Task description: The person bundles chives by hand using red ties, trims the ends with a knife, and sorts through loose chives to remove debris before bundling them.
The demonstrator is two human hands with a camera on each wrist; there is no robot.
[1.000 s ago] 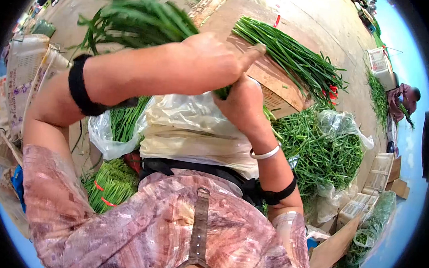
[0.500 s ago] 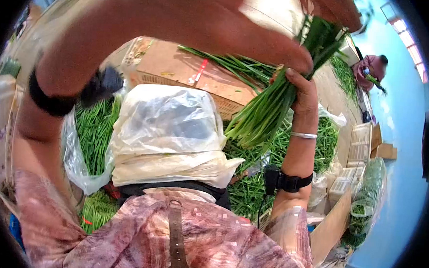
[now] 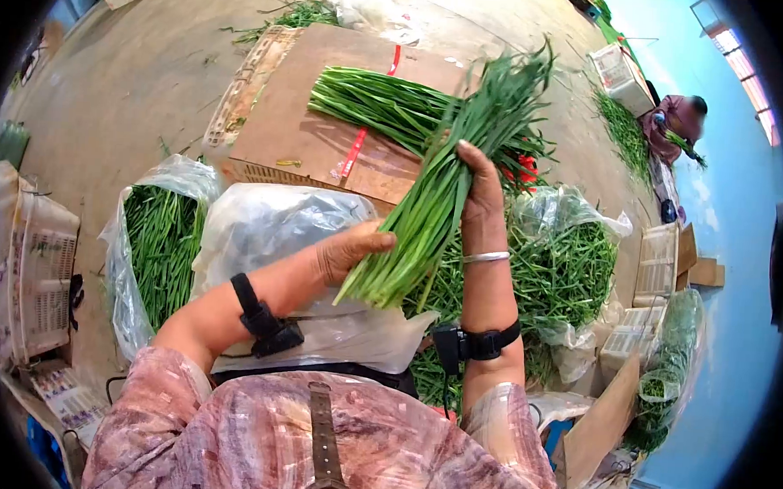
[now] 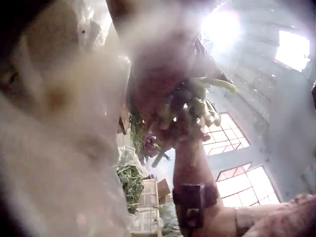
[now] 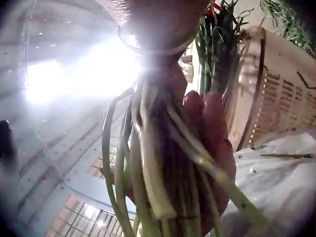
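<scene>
A loose bunch of Chinese chives (image 3: 423,215) slants across the middle of the head view, leaves up and pale stem ends down. My right hand (image 3: 484,187) holds it around its upper part, thumb across the front and fingers behind the leaves. At the lower stems is my left hand (image 3: 356,247), thumb straight against their near side. In the right wrist view its fingers (image 5: 212,123) stand fairly straight behind the spread stems (image 5: 158,192). Behind the bunch, another bundle of chives (image 3: 376,104) lies on a cardboard sheet (image 3: 284,109).
Beneath the cardboard is a slatted crate (image 3: 241,89) with red strips on top. A plastic-covered lap (image 3: 261,230) lies below my hands. Bags of chives stand left (image 3: 160,243) and right (image 3: 552,269). White crates (image 3: 657,260) line the right side, where another person (image 3: 676,126) sits.
My left hand has left the leafy top and come down to the stem ends. The bunch has swung left and lower in my right hand, now tilted before the cardboard.
</scene>
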